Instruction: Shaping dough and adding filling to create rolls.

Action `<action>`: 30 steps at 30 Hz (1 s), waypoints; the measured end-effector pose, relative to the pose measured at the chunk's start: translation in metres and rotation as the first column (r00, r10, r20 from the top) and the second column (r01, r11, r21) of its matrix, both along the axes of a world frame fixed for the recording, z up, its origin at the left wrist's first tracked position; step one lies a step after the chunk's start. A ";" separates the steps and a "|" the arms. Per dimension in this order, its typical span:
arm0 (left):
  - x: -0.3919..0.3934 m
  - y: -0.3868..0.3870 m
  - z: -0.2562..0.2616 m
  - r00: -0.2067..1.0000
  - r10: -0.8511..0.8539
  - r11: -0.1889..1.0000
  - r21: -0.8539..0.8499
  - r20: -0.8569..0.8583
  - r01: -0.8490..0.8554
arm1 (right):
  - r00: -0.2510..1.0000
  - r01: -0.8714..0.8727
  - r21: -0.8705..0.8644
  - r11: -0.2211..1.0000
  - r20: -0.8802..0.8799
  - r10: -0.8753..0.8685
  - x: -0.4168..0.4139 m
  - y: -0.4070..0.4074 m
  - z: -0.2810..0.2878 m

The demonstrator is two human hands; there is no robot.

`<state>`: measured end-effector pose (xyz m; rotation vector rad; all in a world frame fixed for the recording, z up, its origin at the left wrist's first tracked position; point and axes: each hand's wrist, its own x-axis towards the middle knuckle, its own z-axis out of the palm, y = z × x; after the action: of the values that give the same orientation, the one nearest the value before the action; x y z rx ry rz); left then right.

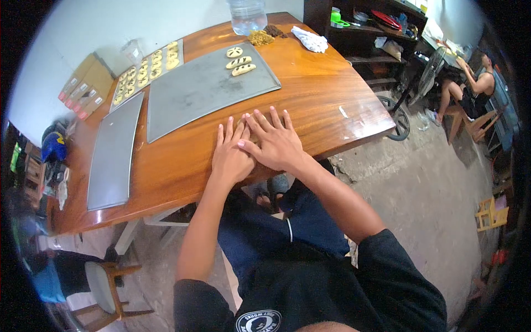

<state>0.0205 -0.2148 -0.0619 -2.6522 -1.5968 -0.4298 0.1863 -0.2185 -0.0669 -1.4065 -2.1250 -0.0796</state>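
My left hand and my right hand lie palm down near the front edge of a polished wooden table, thumbs and fingertips overlapping. A bit of dough seems to show beneath them, mostly hidden. Beyond them is a large metal baking tray with one round dough piece and two long ones at its far right, all with dark strips on top. A second tray behind it carries rows of small topped dough pieces. Yellowish dough and a dark crumbly mass sit at the back.
A bare metal tray lies at the left, near cardboard boxes. A water jug and a white cloth are at the back. A wooden chair stands lower left; another person sits far right, beyond a fan.
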 end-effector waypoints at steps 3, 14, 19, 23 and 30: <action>-0.003 -0.001 -0.004 1.000 0.007 0.999 0.037 0.022 -0.007 | 0.999 -0.008 -0.105 0.994 0.040 0.012 0.002 0.000 -0.001; -0.013 -0.010 0.006 0.990 -0.129 0.991 0.049 0.063 0.126 | 0.995 -0.061 -0.091 0.994 0.078 0.068 0.025 -0.016 0.003; -0.014 -0.013 0.009 0.970 -0.159 0.987 0.038 0.186 0.154 | 0.989 -0.140 -0.087 0.986 0.040 0.144 0.051 -0.006 0.008; -0.019 -0.013 0.020 0.970 -0.219 0.976 0.021 0.108 0.218 | 0.938 -0.326 -0.107 0.939 0.089 0.335 0.071 0.002 0.018; -0.020 -0.019 0.014 0.940 -0.238 0.970 0.003 0.245 0.245 | 0.894 -0.431 -0.041 0.901 0.117 0.433 0.069 0.003 0.020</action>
<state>0.0002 -0.2338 -0.0476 -2.9261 -1.3346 -0.7753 0.2549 -0.2153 -0.0473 -0.9226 -2.4971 0.0235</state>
